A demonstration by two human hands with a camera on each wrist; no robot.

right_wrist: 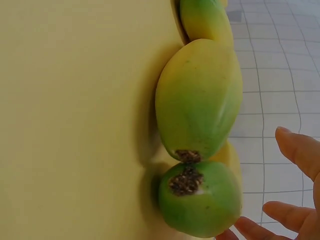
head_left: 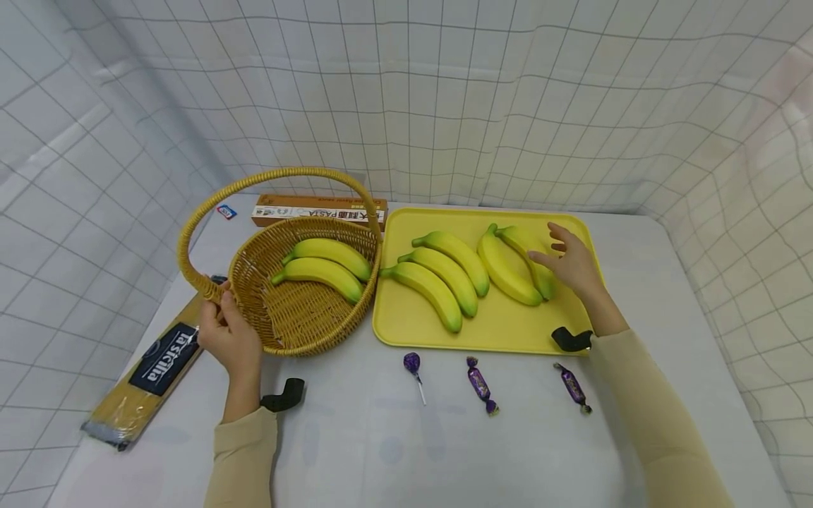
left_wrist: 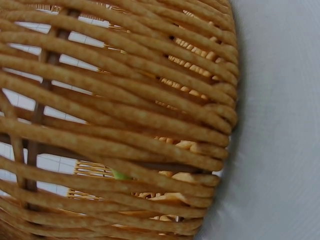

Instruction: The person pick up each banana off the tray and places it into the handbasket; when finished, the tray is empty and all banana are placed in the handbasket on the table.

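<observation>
On the left, a woven wicker basket (head_left: pixel 254 310) with a tall arched handle (head_left: pixel 279 173) holds two bananas (head_left: pixel 320 275). My left hand (head_left: pixel 231 335) grips its rim at the handle's near-left base; woven basket wall (left_wrist: pixel 110 110) fills most of the left wrist view. Several more bananas (head_left: pixel 438 275) lie on a yellow tray (head_left: pixel 508 335) to the right. Over the tray's right part, my right hand (head_left: pixel 574 264) has its fingers spread beside the rightmost banana (head_left: pixel 527 254). In the right wrist view, fingertips are right by the green end of a banana (right_wrist: pixel 200 205).
A brown pasta box (head_left: pixel 317 204) stands behind the basket, and a spaghetti packet (head_left: pixel 155 367) lies left of it. In front of the tray lie a purple lollipop (head_left: pixel 413 363) and two purple wrapped candies (head_left: pixel 479 384). White gridded cloth (head_left: pixel 444 106) surrounds the table.
</observation>
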